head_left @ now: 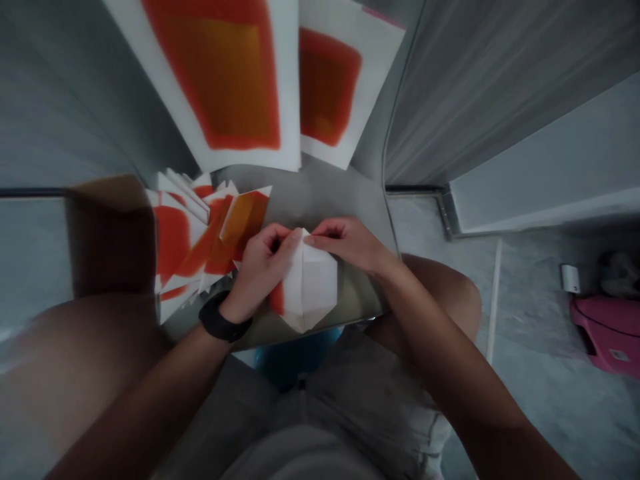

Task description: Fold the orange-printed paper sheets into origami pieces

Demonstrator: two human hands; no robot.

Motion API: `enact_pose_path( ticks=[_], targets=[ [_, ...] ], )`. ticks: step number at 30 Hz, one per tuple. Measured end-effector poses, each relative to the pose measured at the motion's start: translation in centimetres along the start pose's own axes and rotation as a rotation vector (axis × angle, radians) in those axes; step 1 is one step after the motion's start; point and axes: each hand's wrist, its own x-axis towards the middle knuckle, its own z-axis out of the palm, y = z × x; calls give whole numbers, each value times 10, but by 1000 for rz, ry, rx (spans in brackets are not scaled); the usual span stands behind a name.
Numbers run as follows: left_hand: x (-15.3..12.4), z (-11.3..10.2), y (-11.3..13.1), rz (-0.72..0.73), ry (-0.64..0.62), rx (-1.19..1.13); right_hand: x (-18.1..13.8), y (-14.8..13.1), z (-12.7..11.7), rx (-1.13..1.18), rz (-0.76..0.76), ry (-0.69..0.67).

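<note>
A folded white paper (pixel 311 287) with a red patch showing at its lower left lies on a grey board (pixel 320 190) across my lap. My left hand (pixel 261 270) pinches its upper corner from the left, and my right hand (pixel 345 243) holds the same corner from the right. A black wristband (pixel 221 319) circles my left wrist. To the left of my left hand lies a loose pile of folded papers with orange-red print (pixel 197 240). Two flat printed sheets (pixel 220 80) (pixel 330 87) lie beyond the board.
A brown cardboard flap (pixel 110 233) stands left of the pile. A grey curtain (pixel 500 87) hangs at upper right. On the speckled floor (pixel 530 320) are a white rod (pixel 494 300) and a pink plastic stool (pixel 607 333). Something blue (pixel 290 360) shows below the board.
</note>
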Motion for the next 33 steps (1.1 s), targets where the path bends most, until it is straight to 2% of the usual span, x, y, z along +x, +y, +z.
enact_pose_path(
  ticks=[7, 12, 16, 22, 28, 33],
  targets=[
    [1, -4, 3, 18, -77, 18, -2, -3, 0, -10, 0, -35],
    [2, -4, 2, 11, -16, -14, -3, -5, 1, 0, 26, -47],
    [4, -3, 0, -6, -13, -41, -3, -5, 2, -5, 13, -62],
    [2, 0, 0, 39, 16, -11, -4, -7, 4, -16, -1, -46],
    [1, 4, 0, 16, 126, -65, -5, -6, 4, -79, 5, -29],
    [2, 2, 1, 33, 79, -5, -5, -5, -1, -84, 15, -10]
  ],
)
